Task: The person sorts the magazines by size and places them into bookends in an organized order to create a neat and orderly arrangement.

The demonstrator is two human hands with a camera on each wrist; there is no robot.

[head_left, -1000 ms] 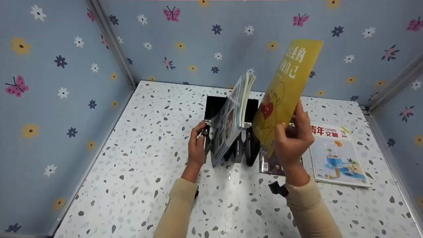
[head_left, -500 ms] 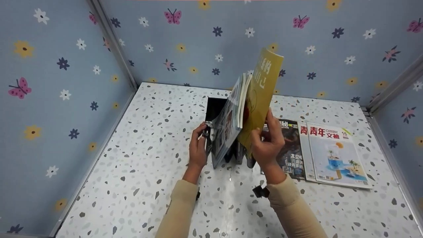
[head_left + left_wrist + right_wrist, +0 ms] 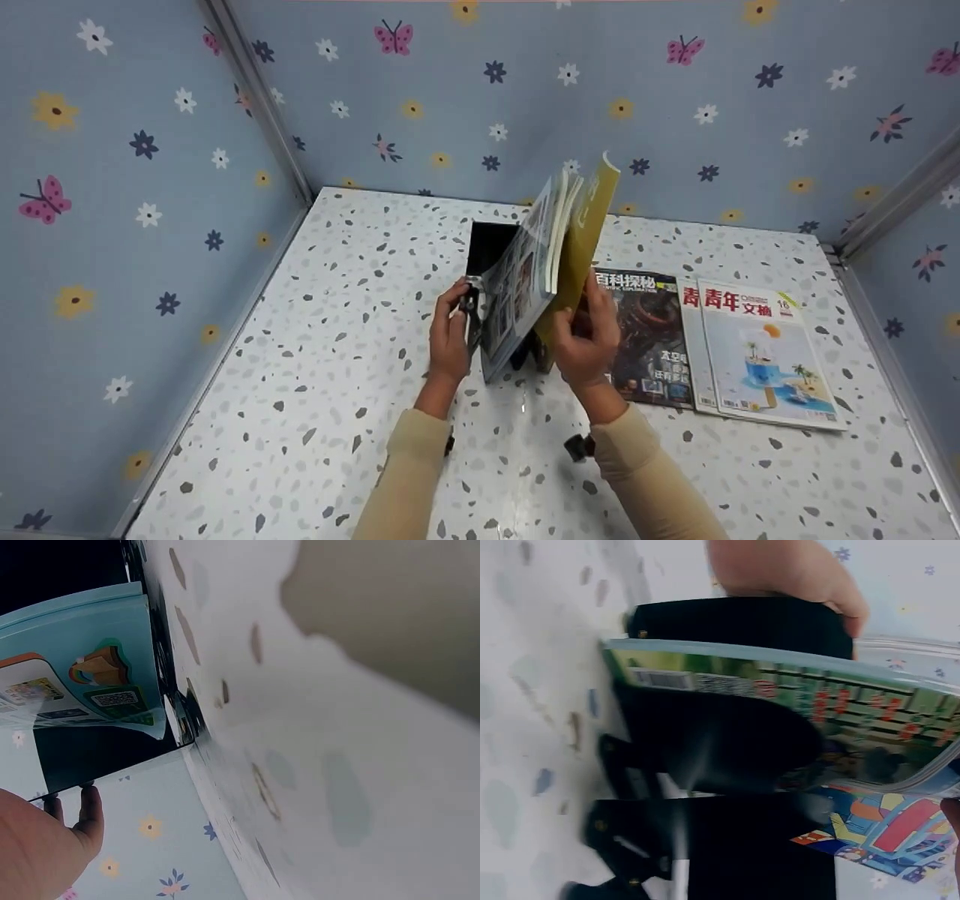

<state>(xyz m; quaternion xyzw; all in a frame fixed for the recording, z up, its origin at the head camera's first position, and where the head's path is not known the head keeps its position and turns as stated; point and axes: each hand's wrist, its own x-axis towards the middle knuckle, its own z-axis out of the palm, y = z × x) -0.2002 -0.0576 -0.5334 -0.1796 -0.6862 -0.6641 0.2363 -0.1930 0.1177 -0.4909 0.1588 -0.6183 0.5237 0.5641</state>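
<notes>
My left hand [image 3: 448, 345] grips the left end panel of a black book rack [image 3: 489, 246]; in the left wrist view its fingers curl over the panel's edge. Several magazines [image 3: 517, 289] lean to the right in the rack, the outermost in a clear sleeve. Just right of them, my right hand [image 3: 587, 346] pinches a yellow magazine [image 3: 583, 244] by its near side. It stands upright and tilted, its lower end down among the rack's dividers. The right wrist view shows black dividers [image 3: 757, 840] and a bright patterned cover [image 3: 892, 829] beside them.
Flat on the speckled table [image 3: 300, 360], right of the rack, lie a dark magazine [image 3: 649, 337] and overlapping white ones [image 3: 772, 360]. Flowered panels [image 3: 450, 97] wall the table at the back and both sides.
The yellow magazine has moved left and down, from held high on the right to close beside the leaning magazines. The dark magazine shows more fully. My left hand stays put.
</notes>
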